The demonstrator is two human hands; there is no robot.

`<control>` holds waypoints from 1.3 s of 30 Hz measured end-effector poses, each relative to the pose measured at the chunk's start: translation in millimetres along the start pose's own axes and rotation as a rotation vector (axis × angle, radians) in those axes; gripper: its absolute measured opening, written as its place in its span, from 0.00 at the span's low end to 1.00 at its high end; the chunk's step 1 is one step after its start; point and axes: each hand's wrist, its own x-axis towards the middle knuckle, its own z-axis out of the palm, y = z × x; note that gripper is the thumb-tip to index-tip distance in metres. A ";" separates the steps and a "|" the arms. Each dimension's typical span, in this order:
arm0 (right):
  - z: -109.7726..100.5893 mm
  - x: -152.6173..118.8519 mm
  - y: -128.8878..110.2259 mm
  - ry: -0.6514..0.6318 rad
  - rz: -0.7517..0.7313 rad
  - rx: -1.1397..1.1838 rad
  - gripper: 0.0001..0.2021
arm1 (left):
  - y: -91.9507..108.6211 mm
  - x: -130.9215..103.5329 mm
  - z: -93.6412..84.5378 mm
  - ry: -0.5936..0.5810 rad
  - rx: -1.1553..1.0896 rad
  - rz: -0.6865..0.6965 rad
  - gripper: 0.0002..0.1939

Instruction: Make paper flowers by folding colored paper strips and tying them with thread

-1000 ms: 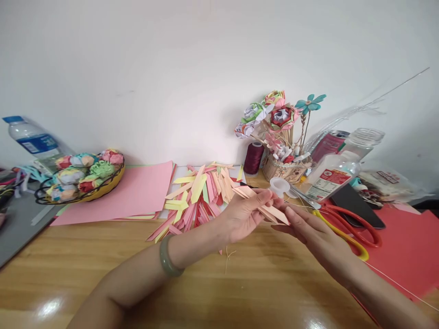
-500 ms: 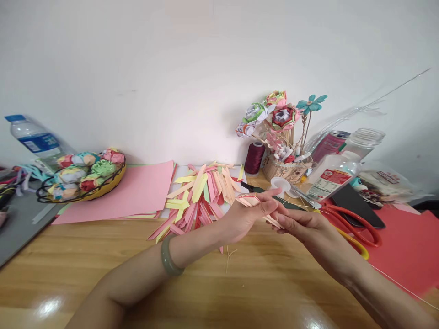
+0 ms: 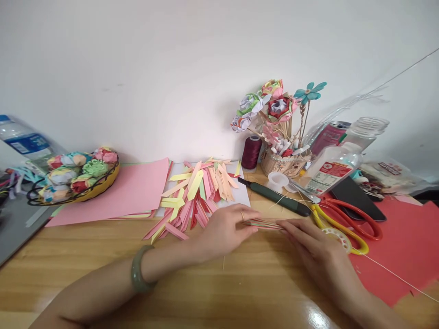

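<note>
Left hand [image 3: 219, 233] and right hand [image 3: 320, 253]: fingers clamped on the stack [image 3: 264, 224]. Square its layers parallel to the table's [image 3: 219, 297] back edge.

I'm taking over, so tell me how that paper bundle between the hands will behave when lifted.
The paper bundle is probably light, showing only thin edges. It looks fairly stiff lengthwise, spanning straight between the left hand and right hand. Its stacked, separate-looking layers may slide apart.

Paper stack [image 3: 265, 224] with red, green, pale stripes
</note>
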 end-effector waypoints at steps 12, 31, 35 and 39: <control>3.4 -18.6 -10.2 -0.034 -0.230 -0.376 0.16 | -11.9 -10.2 16.6 -0.030 0.501 0.346 0.13; 8.1 -12.9 -27.5 -0.107 -0.320 -0.706 0.20 | -22.3 -13.0 23.0 0.054 0.856 0.691 0.12; 16.4 -8.2 -27.2 -0.103 -0.276 -0.625 0.22 | -24.2 -13.1 23.7 0.032 0.847 0.662 0.13; 21.7 -13.2 -22.0 -0.144 -0.286 -0.573 0.20 | -25.2 -14.2 23.8 -0.017 0.857 0.655 0.14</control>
